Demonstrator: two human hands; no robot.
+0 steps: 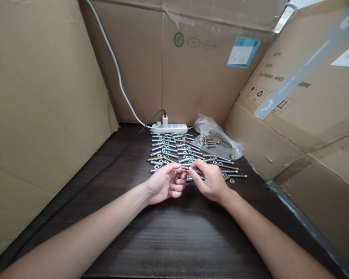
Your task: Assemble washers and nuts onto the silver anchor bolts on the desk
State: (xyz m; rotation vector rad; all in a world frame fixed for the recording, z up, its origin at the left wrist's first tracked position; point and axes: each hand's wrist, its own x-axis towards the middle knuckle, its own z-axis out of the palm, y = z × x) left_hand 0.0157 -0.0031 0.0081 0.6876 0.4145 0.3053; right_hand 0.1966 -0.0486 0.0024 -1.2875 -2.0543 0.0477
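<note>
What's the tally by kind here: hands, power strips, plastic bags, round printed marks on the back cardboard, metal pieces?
Left hand and right hand: 2
Power strip: 1
Plastic bag: 1
Round marks on back cardboard: 3
Total: 7
Metal pieces left out: too crowded to count.

The power strip (174, 128) is white with pale blue patches; the cord (116, 69) left of it is white, the slimmer cable (105, 167) there black; the cardboard panel (133, 50) behind it is tan, bearing 1 green ring (178, 39), 2 outlined ovals (194, 42) and a white label (243, 52) edged in blue; the box (314, 116) to its right is tan with black lettering, crossed by grey tape (296, 68) printed in white; in front of it, silver bolts (229, 171) mix with brassy ones (155, 159), and the held bolt (185, 167) is coppery; the counter (163, 240) is dark brown with streaky wood grain.
</note>
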